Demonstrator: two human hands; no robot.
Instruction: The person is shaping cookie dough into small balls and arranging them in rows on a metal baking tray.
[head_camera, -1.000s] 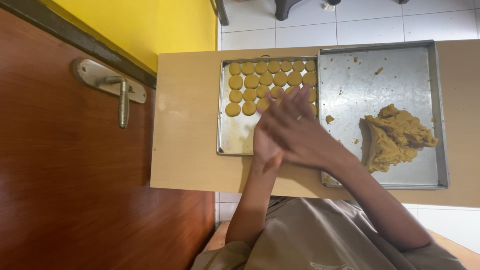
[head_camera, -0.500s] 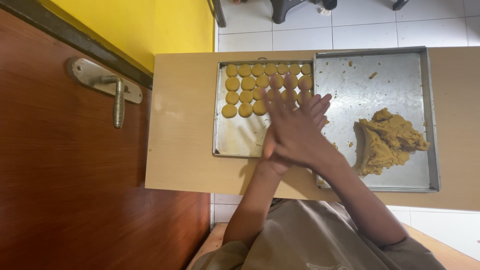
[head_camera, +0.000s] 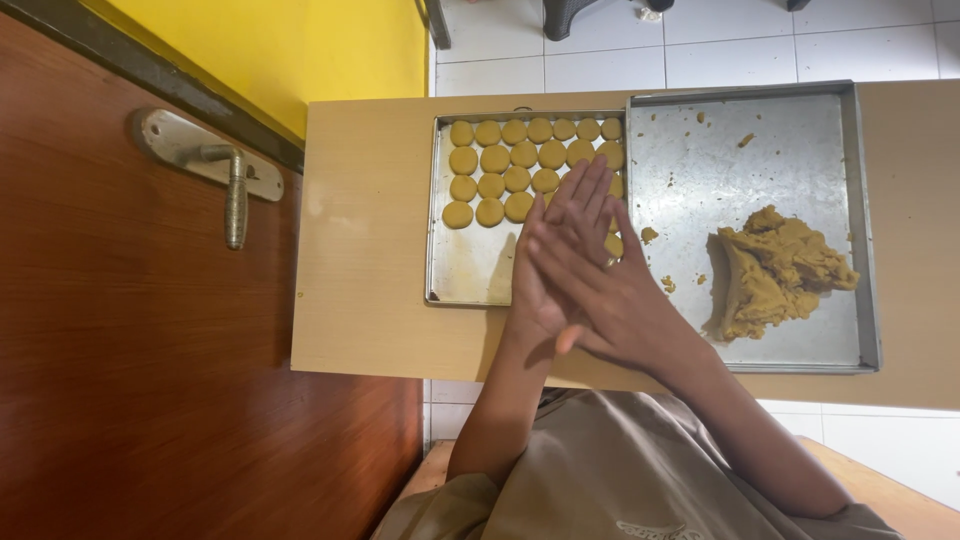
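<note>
The two hands were pressed palm to palm above the near edge of the tabletop, the right hand lying flat across the left hand, fingers of both stretched out straight and fanned toward the far side. Whether a piece of dough sat between the palms could not be told, since nothing showed between them.

Just beyond the fingertips lay the small metal tray, set on the tabletop with its near part bare and its far part filled with rows of round, flattened dough discs, pale yellow-brown and lying close together without stacking. The fingers hid some of the discs at the right end of the rows.

Touching the right side of that tray stood the larger metal tray. A rough lump of dough, the same colour as the discs, rested in its near right part, torn and uneven at the edges. A few crumbs were scattered over the bare metal between the lump and the hands.

The forearms rose from a grey-brown shirt at the bottom of the view. To the left of the tabletop stood a reddish-brown wooden door with a metal handle, and beyond it a yellow wall. White floor tiles showed past the far edge.
</note>
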